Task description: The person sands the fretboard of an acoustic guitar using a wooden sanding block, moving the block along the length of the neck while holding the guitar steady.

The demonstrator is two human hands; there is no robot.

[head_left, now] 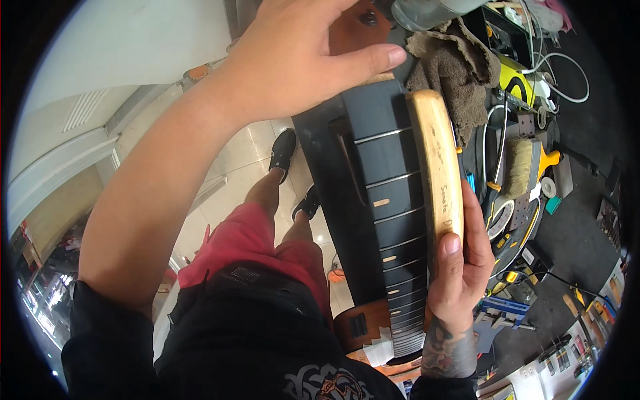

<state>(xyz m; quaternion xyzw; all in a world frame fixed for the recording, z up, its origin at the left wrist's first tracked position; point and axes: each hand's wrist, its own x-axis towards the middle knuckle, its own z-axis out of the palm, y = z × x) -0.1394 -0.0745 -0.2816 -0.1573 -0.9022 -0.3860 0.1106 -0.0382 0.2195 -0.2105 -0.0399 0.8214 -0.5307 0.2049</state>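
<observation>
A dark guitar fretboard [400,230] with metal frets and small light inlays runs lengthwise in front of me, its body end near my torso. My right hand [463,273] grips a long pale wooden block [437,150] with handwriting on it, thumb on one face and fingers along the other. The block lies along the fretboard's right edge; whether it touches the frets I cannot tell. Across the far end of the neck reaches my left hand [300,57], thumb stretched out and apart, above the reddish-brown headstock [357,30]. Its fingertips are cut off by the upper edge.
A brown cloth [457,73] lies beyond the block. On the dark bench to the right are a wide brush [523,167], tape rolls [500,220], a blue clamp [503,312], cables and several hand tools. White tape [379,350] covers part of the guitar body [363,323].
</observation>
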